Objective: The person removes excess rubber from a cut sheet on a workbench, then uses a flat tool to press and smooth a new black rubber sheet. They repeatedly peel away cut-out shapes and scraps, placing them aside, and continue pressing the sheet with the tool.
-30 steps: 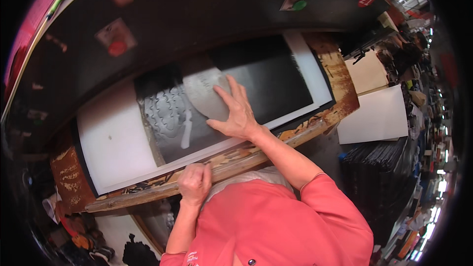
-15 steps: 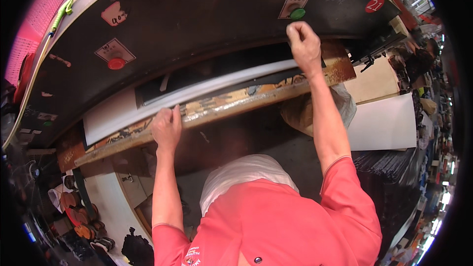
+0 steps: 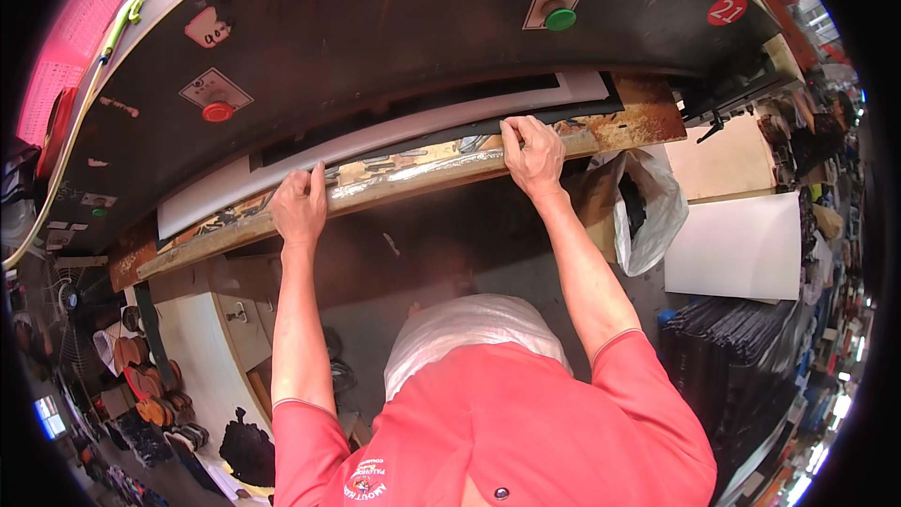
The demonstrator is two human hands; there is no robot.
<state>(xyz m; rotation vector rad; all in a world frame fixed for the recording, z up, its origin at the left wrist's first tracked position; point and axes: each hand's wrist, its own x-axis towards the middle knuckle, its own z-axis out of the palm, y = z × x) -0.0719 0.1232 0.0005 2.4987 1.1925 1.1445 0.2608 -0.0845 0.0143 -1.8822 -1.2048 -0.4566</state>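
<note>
My left hand (image 3: pixel 299 207) is closed, thumb and finger pinched at the front edge of a long white sheet (image 3: pixel 202 199). Whatever lies between those fingertips is too small to make out. Farther right, my right hand (image 3: pixel 535 158) is also closed, its fingertips on the front edge of a black sheet (image 3: pixel 587 115) that shows beneath the white one. Both sheets lie in the slot of a large dark machine (image 3: pixel 394 28), on a worn wooden bed (image 3: pixel 638 122). Dark scraps (image 3: pixel 375 167) litter the bed's front strip.
The machine's front carries a red button (image 3: pixel 217 111) and a green button (image 3: pixel 560 19). At right are a plastic bag (image 3: pixel 648 216), a white panel (image 3: pixel 737 246) and a black stack (image 3: pixel 723 329). A pink basket (image 3: pixel 80 33) stands at upper left, a fan (image 3: pixel 70 296) at left.
My right hand has come down and left from near the green button to the bed's front edge. My left hand has shifted slightly up and left. The white sheet's right end now shows.
</note>
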